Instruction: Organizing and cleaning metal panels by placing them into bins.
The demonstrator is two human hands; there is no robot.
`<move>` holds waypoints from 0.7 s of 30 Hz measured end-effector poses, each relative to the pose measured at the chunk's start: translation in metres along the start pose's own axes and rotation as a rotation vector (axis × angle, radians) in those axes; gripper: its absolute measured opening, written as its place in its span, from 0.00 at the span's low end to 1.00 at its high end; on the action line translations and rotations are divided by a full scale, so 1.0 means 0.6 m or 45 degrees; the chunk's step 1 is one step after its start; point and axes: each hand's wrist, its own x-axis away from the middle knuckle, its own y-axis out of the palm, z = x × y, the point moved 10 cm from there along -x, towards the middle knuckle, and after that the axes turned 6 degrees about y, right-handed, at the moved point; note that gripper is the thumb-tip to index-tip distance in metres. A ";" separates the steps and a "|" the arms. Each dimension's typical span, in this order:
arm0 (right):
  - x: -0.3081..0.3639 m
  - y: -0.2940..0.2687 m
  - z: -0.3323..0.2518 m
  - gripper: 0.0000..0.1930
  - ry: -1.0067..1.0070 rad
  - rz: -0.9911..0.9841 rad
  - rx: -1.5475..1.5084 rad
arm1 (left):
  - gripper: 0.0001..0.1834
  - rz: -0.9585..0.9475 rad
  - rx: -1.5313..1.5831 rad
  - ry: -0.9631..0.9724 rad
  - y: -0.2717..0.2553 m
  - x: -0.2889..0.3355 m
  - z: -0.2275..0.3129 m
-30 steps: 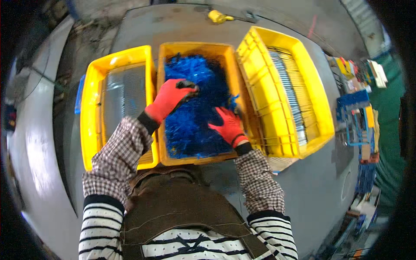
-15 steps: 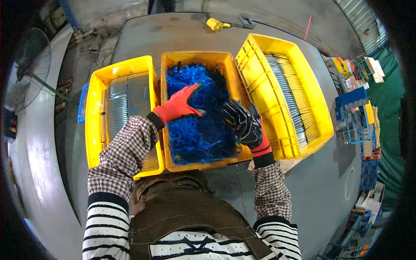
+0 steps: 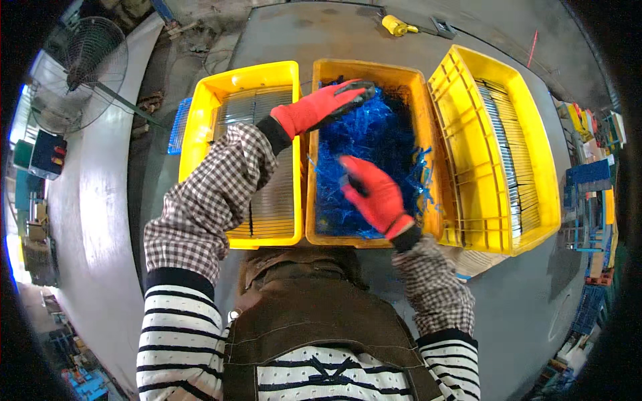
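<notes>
A worn orange-yellow bin [image 3: 312, 220] stands in front of me, filled with a tangled heap of thin blue plastic strands [image 3: 374, 120]. Over the far left part of the heap my left hand [image 3: 328, 105], in a red glove with dark palm and fingers, stretches its fingers out, palm down. Nothing shows in its grip. My right hand [image 3: 378, 197], gloved the same way, is over the near middle of the heap with its red back up. Motion blurs its fingers, and their undersides are hidden. Loose blue strands [image 3: 422, 177] hang by the bin's right rim.
Yellow crates stand on both sides: the left crate [image 3: 297, 227] and the tilted right crate [image 3: 461, 167] hold rows of thin flat pieces. A yellow tool [image 3: 398, 25] lies at the grey table's [image 3: 294, 30] far end. A caged fan [image 3: 90, 60] stands far left.
The whole scene has shifted right in the picture. My left hand has moved toward the bin's far end. My right hand has swung from the bin's right side inward over the near strands, turning back up.
</notes>
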 end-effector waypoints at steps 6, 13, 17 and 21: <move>0.032 0.069 0.148 0.29 0.285 -0.606 0.847 | 0.24 0.064 0.629 -0.418 0.011 0.070 0.010; 0.053 0.036 0.043 0.31 0.092 -0.445 0.657 | 0.29 0.188 0.256 -0.852 0.002 0.196 -0.030; 0.061 0.166 0.106 0.31 0.434 -0.146 0.124 | 0.41 -0.120 -0.413 -0.719 0.086 0.164 0.031; 0.084 0.181 0.165 0.30 0.842 -0.577 -0.001 | 0.26 -0.552 -0.322 -0.779 0.147 0.174 0.037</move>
